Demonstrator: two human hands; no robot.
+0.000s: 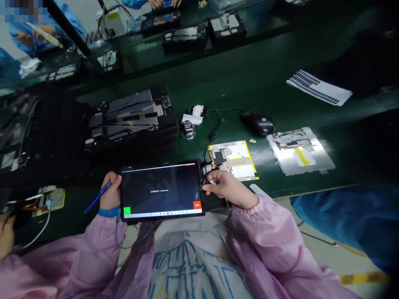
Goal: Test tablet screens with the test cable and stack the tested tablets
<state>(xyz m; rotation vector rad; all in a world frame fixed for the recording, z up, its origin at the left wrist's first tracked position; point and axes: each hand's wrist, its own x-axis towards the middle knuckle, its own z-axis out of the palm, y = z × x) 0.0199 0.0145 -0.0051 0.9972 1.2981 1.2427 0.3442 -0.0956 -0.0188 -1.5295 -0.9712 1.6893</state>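
Note:
A black tablet (162, 192) is held in front of my body, its screen lit dark with a green box at lower left and a red box at lower right. My left hand (109, 192) grips its left edge, and a blue pen (99, 197) sticks out from the same fingers. At the tablet's right edge, my right hand (227, 187) pinches a white cable plug (212, 182) against the side. Whether the plug sits in a port is hidden. Just behind lies a battery pack (238, 150) with yellow edging.
Stacked black tablet housings (134, 120) stand at left behind the tablet. A black mouse (258, 123), a metal plate with a board (302, 151) and a printed keyboard sheet (318, 88) lie on the green bench. Co-workers' hands appear at far left and across the bench.

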